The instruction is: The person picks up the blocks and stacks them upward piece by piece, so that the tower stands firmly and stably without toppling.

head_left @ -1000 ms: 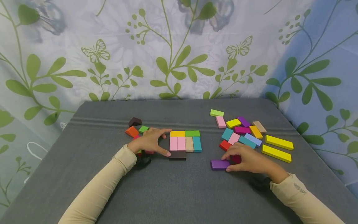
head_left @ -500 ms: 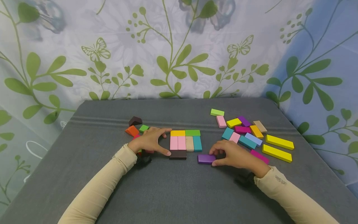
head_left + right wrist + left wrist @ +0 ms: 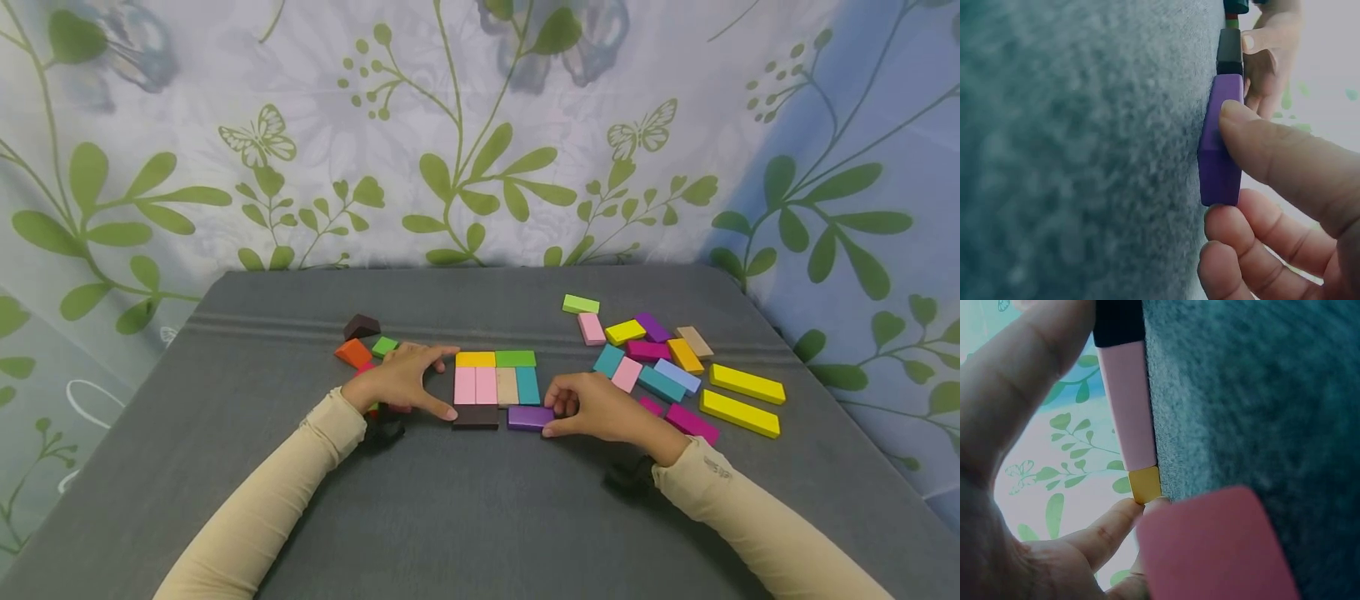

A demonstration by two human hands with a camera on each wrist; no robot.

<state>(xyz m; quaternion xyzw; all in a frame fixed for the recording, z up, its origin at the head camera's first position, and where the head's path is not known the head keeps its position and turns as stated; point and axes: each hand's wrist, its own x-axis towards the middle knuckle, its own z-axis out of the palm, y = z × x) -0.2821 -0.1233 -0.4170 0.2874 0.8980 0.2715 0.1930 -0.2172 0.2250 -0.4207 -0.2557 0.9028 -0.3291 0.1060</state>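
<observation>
Pinching a purple rectangular block (image 3: 530,417) by its right end between the thumb and curled fingers of the right hand (image 3: 602,407), on the grey-covered table (image 3: 480,517), slightly right of midway between left and right edges. Lining it up just beside a dark brown rectangular block (image 3: 476,417), with a narrow gap between; cannot tell about contact with the teal block (image 3: 528,386) beyond. Resting the left hand (image 3: 397,379) with thumb and forefinger parted, touching the dark brown rectangular block with the thumb and a short yellow block (image 3: 476,359) with the forefinger. Seeing two pink blocks (image 3: 465,386), a wood-coloured block (image 3: 507,387) and the teal block side by side, with a green block (image 3: 515,358) next to the short yellow block along the far side. Toward the left edge, noticing a dark brown wedge (image 3: 362,326) and an orange wedge (image 3: 353,353). Toward the right edge, finding two long yellow blocks (image 3: 747,383), a magenta block (image 3: 692,423) and, nearest the far edge, a lime block (image 3: 581,303).
</observation>
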